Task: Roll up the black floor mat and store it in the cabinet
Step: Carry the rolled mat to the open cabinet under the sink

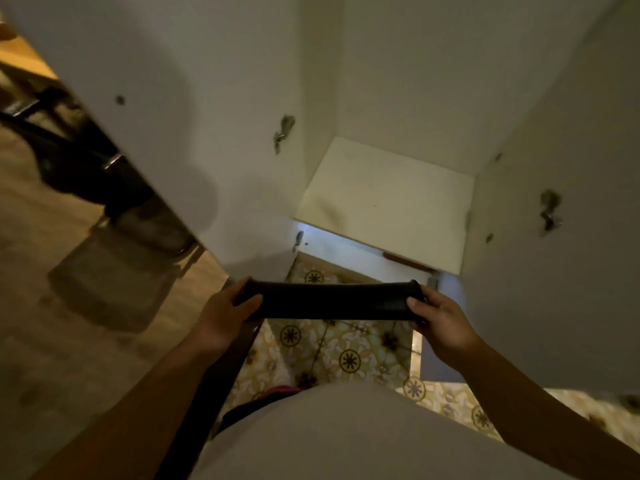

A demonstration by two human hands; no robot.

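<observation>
The black floor mat (pixel 329 301) is rolled into a tight tube and held level in front of me, above the patterned floor. My left hand (pixel 225 313) grips its left end and my right hand (pixel 440 320) grips its right end. Just beyond the roll stands the white cabinet (pixel 384 199) with both doors swung open; its bottom shelf is bare and lit. The roll is outside the cabinet, a short way in front of the shelf's front edge.
The left cabinet door (pixel 173 116) and right cabinet door (pixel 568 202) flank the opening, each with metal hinges. Patterned yellow floor tiles (pixel 346 355) lie below. A dark chair or bag (pixel 79 161) and a wooden surface sit to the left.
</observation>
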